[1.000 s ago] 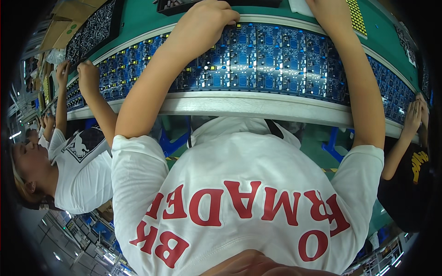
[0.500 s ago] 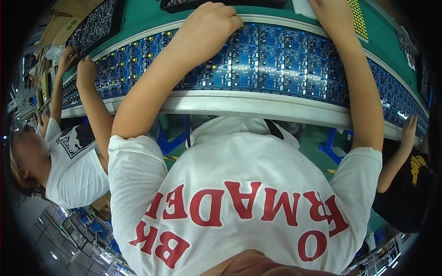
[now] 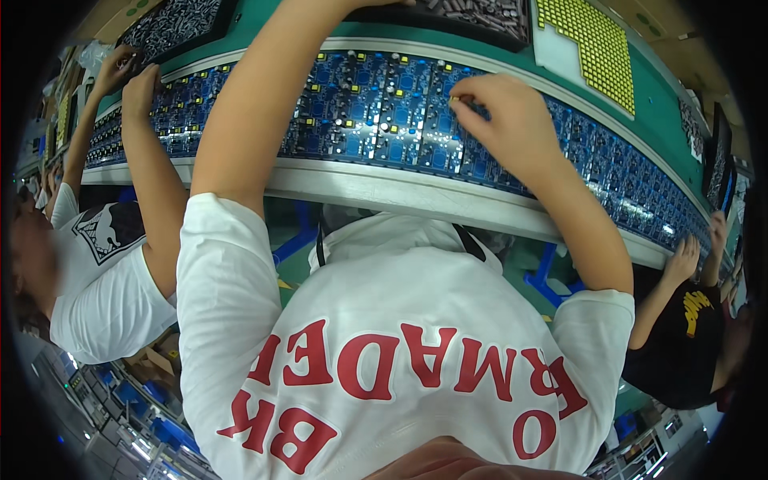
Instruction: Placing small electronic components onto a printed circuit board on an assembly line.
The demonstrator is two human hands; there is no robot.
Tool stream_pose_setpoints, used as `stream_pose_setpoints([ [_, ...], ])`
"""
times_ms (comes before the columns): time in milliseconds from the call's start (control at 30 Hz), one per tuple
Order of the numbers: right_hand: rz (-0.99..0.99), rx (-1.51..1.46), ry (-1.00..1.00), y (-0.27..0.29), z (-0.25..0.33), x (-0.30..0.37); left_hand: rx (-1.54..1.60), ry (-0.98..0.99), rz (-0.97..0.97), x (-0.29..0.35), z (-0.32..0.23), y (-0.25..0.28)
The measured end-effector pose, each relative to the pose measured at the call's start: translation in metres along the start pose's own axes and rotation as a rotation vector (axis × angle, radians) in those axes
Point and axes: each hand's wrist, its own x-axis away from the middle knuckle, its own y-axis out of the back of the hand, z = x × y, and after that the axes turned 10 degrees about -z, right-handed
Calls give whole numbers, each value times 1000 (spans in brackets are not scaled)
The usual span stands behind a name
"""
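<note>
A head-worn view looks down on a person in a white shirt (image 3: 360,280) with large red lettering. A long row of blue circuit boards (image 3: 436,152) runs beneath the fingers of the right hand (image 3: 516,124) and stretches away to either side of them. That hand bends in from the right; its thumb and forefinger curve into a narrow pinch, tips close together just above a board. Whether a small part sits between them cannot be told.

The left hand (image 3: 360,3) is mostly cut off by the upper edge, so its grip cannot be told; its visible fingers are at a black tray (image 3: 448,29) filled with small grey parts.

Left of the right fingertips, many boards carry small yellow squares (image 3: 350,124). Beyond those fingertips and to the right lies a sheet of yellow pieces (image 3: 604,60) on a white backing (image 3: 558,52), resting on the green work surface (image 3: 656,104). Nearer the body than the fingers, a pale rail (image 3: 384,180) borders the boards.

Far left of the fingers, a co-worker's hands (image 3: 140,96) are beside another dark tray (image 3: 227,24); far right, another co-worker's hands (image 3: 682,259) are at the boards.
</note>
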Motion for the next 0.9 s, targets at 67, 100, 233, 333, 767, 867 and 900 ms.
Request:
stream_pose_setpoints([
  [67, 0, 22, 67, -8, -3, -1, 3, -13, 37, -1, 1, -2],
  [100, -2, 42, 116, -10, -4, -1, 5, -11, 27, 0, 2, -4],
  [233, -13, 107, 136, -12, -3, 1, 133, 19, -71, 4, 6, -19],
  [333, -5, 102, 121, -10, -2, 2, 171, 34, -203, 11, 0, -15],
  [767, 2, 36, 59, -7, 2, -4, 447, 110, -333, 76, -48, 40],
  [867, -7, 38, 48, -9, 1, -2, 718, 376, -184, 93, -66, 46],
  [900, -11, 33, 46, -10, 2, -3, 713, 376, -180, 99, -64, 40],
])
